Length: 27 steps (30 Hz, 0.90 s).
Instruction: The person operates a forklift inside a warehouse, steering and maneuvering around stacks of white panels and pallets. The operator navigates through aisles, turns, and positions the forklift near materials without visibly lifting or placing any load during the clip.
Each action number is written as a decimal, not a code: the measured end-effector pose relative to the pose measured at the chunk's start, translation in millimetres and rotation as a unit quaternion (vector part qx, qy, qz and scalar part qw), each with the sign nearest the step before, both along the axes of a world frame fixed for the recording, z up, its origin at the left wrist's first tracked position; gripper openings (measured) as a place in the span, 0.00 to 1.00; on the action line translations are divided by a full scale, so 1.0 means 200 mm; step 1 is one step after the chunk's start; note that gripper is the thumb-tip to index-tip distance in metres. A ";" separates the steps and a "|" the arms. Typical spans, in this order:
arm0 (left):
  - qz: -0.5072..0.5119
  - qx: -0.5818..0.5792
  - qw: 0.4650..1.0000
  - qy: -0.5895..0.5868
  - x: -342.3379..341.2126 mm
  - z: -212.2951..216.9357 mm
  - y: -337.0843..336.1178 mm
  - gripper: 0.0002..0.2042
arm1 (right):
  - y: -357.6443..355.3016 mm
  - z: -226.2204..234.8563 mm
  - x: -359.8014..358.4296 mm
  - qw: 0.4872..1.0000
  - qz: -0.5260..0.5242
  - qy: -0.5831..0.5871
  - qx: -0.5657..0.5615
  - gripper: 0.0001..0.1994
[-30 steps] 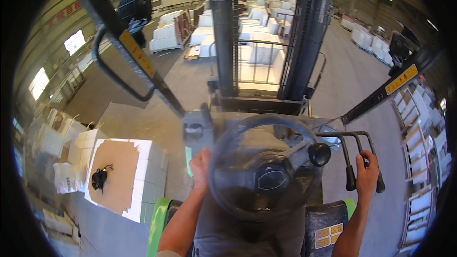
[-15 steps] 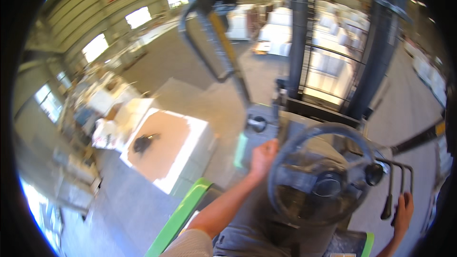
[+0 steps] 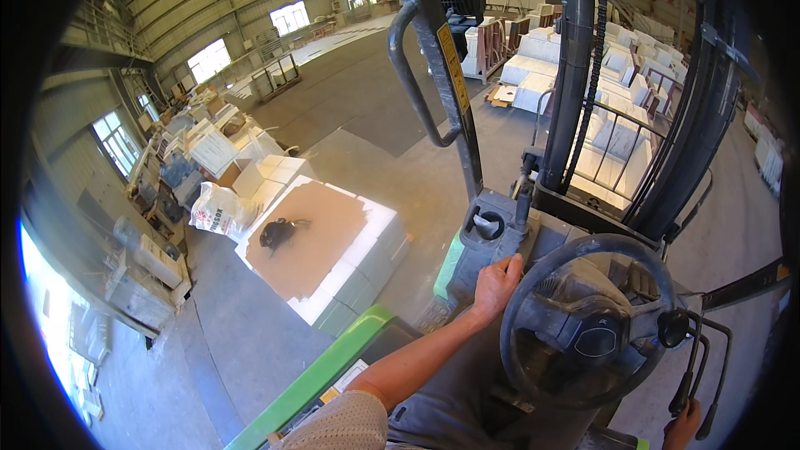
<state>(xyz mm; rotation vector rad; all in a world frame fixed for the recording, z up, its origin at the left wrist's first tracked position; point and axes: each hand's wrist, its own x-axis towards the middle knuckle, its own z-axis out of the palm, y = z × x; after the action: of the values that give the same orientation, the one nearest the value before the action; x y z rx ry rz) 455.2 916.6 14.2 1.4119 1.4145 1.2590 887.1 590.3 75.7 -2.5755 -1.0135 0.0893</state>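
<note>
I sit at the controls of a forklift, behind its black steering wheel (image 3: 510, 342). My left hand (image 3: 497, 287) is closed in a fist beside the wheel's upper left rim; whatever its fingers wrap round is hidden. Low on the right, partly cut by the dark picture rim, my right hand (image 3: 685, 425) has its fingers curled at the black-knobbed control levers (image 3: 681, 393). One lever knob seems to be inside that hand. A round black spinner knob (image 3: 672, 328) sits on the wheel's right side, untouched.
Ahead rises the dark lift mast (image 3: 569, 75), with a load backrest (image 3: 621, 146) beyond it. To the left stands a stack of white blocks (image 3: 367, 262) topped with brown sheet and a black object. A white sack (image 3: 223, 210) lies behind it. More pale slabs (image 3: 533, 75) fill the far side.
My view has swung, so the forklift and stack sit farther right and lower in the picture. My right hand is lower at the levers. My left hand stays closed beside the wheel.
</note>
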 end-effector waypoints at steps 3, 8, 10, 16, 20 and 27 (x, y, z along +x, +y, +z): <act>0.005 0.010 1.000 0.012 0.03 0.00 0.00 0.24 | -0.05 -0.01 -0.05 0.999 -0.020 0.025 0.032 0.21; -0.019 0.039 0.997 0.064 0.03 -0.03 0.02 0.24 | -0.06 -0.21 0.06 0.980 0.061 0.013 0.186 0.18; -0.016 0.057 0.997 0.048 -0.03 -0.06 0.06 0.22 | -0.02 -0.29 0.09 0.968 0.079 0.046 0.233 0.15; -0.013 0.049 0.999 -0.019 -0.13 -0.12 0.17 0.23 | 0.15 -0.27 -0.05 0.963 -0.027 0.156 0.220 0.13; 0.008 0.031 0.999 -0.027 -0.11 -0.08 0.17 0.25 | 0.20 -0.18 -0.15 0.964 -0.037 0.161 0.211 0.13; 0.005 0.014 0.999 -0.034 -0.09 -0.02 0.16 0.24 | 0.21 -0.17 -0.17 0.962 -0.044 0.167 0.210 0.13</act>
<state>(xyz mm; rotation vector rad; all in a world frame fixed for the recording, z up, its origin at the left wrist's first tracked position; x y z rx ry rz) 436.3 949.0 10.8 1.3690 1.3640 1.3266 853.9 631.8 41.1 -2.1223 -0.7014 0.2475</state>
